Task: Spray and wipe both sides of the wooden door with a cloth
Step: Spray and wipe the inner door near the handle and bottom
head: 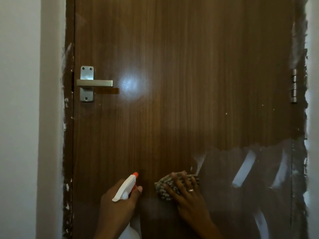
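Two hands at the lower part of a closed wooden door (172,83).
The left hand (119,199) grips a white spray bottle (125,188), its orange nozzle towards the door. The right hand (189,193), fingers spread and straight, presses a mottled cloth (161,188) flat on the door. A wet sheen (250,169) lies right of the cloth, a metal handle (95,83) at upper left and a hinge (294,85) at right.

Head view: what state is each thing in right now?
Wooden door: closed, wet sheen lower right.
Lever handle: level, untouched.
Spray bottle: gripped by left hand, nozzle toward door.
Cloth: bunched, pressed on door by right hand.
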### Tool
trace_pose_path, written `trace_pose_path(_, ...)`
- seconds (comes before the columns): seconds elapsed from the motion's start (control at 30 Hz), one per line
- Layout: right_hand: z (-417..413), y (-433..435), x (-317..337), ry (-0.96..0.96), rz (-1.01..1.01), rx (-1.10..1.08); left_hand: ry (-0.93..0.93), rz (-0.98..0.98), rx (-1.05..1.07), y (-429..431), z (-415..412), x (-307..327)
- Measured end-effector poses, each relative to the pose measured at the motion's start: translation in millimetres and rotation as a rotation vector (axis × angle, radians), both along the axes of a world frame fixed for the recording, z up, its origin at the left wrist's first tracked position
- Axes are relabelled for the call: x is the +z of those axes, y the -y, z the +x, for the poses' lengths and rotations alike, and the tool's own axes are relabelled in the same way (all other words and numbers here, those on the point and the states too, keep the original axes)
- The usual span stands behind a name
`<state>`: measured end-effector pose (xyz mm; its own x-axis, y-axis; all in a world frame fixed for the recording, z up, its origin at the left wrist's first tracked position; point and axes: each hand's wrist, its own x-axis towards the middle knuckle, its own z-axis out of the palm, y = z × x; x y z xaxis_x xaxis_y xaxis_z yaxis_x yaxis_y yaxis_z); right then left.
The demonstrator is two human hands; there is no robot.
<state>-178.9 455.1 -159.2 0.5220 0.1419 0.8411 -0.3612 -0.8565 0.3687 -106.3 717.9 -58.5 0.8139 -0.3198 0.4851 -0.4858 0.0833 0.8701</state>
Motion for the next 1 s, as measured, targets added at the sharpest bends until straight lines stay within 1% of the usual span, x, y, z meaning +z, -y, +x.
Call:
trace_pose_path(0.03,-11,8,0,0.041,0.055,-0.013,-0.007,0.006,-0.007,3,-2,-2)
trace_pose_path(0.07,-17,16,5,0.092,0.151,-0.028,-0.016,0.009,-0.015,5,-4,-3)
trace_pose_path(0.17,-12,20,53,0.316,0.43,-0.1,-0.044,-0.032,-0.003,13,-10,-4)
trace_pose_path(0.23,3,11,82,0.4,0.502,-0.083,-0.059,-0.042,-0.008,18,-15,-2)
trace_pose_path(0.27,9,7,89,0.38,0.485,-0.058,-0.064,-0.037,-0.021,21,-18,0)
trace_pose_path(0.33,13,8,79,0.243,0.317,-0.023,-0.064,-0.053,-0.036,26,-22,3)
trace_pose_path(0.4,-2,18,47,0.082,0.14,-0.022,-0.073,-0.069,-0.047,30,-26,5)
trace_pose_path(0.47,-28,29,15,0.005,0.073,-0.048,-0.055,-0.041,-0.058,36,-30,4)
trace_pose_path(0.5,-40,38,7,0.014,0.084,-0.056,-0.045,-0.027,-0.056,39,-33,4)
trace_pose_path(0.57,-53,54,13,0.105,0.185,-0.079,-0.038,-0.017,-0.051,44,-39,4)
trace_pose_path(0.67,-44,64,57,0.354,0.427,-0.131,-0.01,0.002,-0.052,54,-44,7)
trace_pose_path(0.7,-39,61,72,0.399,0.47,-0.139,-0.019,-0.005,-0.051,57,-45,8)
trace_pose_path(0.73,-34,58,83,0.404,0.477,-0.144,-0.029,-0.008,-0.054,61,-46,9)
trace_pose_path(0.8,-29,52,85,0.322,0.4,-0.13,-0.034,0.001,-0.072,68,-48,11)
trace_pose_path(0.9,-40,60,51,0.125,0.129,-0.119,-0.022,-0.022,-0.1,77,-53,11)
trace_pose_path(0.97,-58,72,25,0.085,0.092,-0.138,0.0,-0.016,-0.109,83,-57,10)
trace_pose_path(1.0,-69,79,19,0.111,0.106,-0.143,0.002,-0.012,-0.108,87,-59,9)
